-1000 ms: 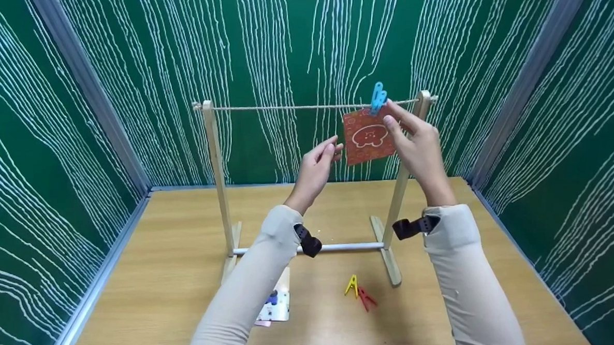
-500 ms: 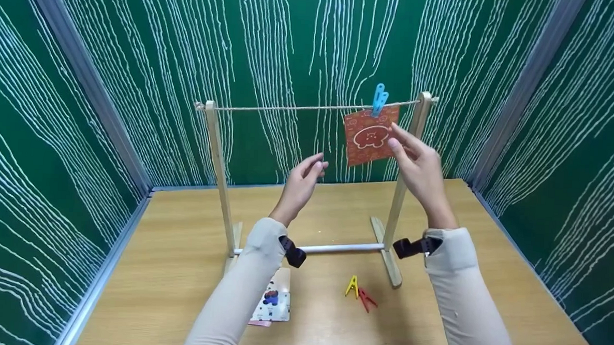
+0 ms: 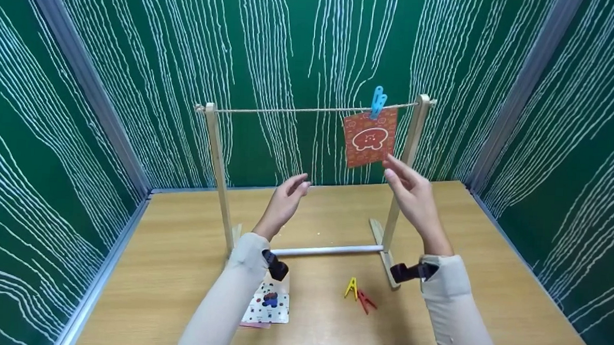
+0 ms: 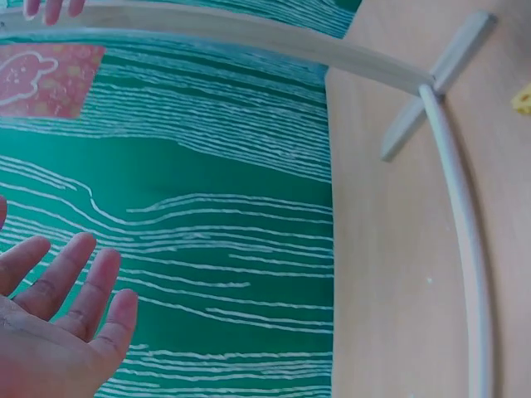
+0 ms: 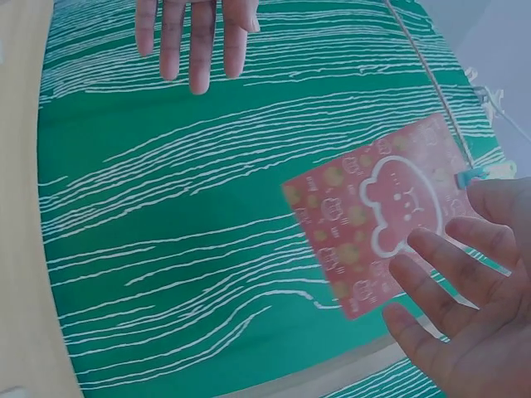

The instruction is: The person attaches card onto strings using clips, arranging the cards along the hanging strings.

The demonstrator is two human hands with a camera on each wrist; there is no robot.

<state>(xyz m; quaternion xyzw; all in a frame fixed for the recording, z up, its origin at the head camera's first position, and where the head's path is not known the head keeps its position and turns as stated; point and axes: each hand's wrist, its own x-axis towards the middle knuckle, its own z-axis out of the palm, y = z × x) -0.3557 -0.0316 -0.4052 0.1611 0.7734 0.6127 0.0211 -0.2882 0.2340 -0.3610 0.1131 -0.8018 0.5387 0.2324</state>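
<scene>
A red card (image 3: 369, 139) with a white-outlined bear hangs from the string (image 3: 289, 110) near its right end, held by a blue clothespin (image 3: 378, 103). Just below the card's lower right corner is the right hand (image 3: 414, 198), fingers loosely bent and holding nothing. The left hand (image 3: 282, 205) is lower and further left, empty, its fingers relaxed. In the left wrist view the left hand's fingers (image 4: 83, 290) are spread. The right wrist view has the card (image 5: 373, 215) beyond the right hand (image 5: 473, 290); whether they touch cannot be told there.
The string runs between two wooden posts (image 3: 217, 174), joined low down by a white rod (image 3: 329, 250). A yellow clothespin (image 3: 351, 288) and a red clothespin (image 3: 366, 301) lie on the table (image 3: 325, 339). Several cards (image 3: 275, 313) are stacked by the left forearm.
The right hand has come off the card and clothespin and moved down. The left hand has moved down and left, away from the card. The card stays hanging.
</scene>
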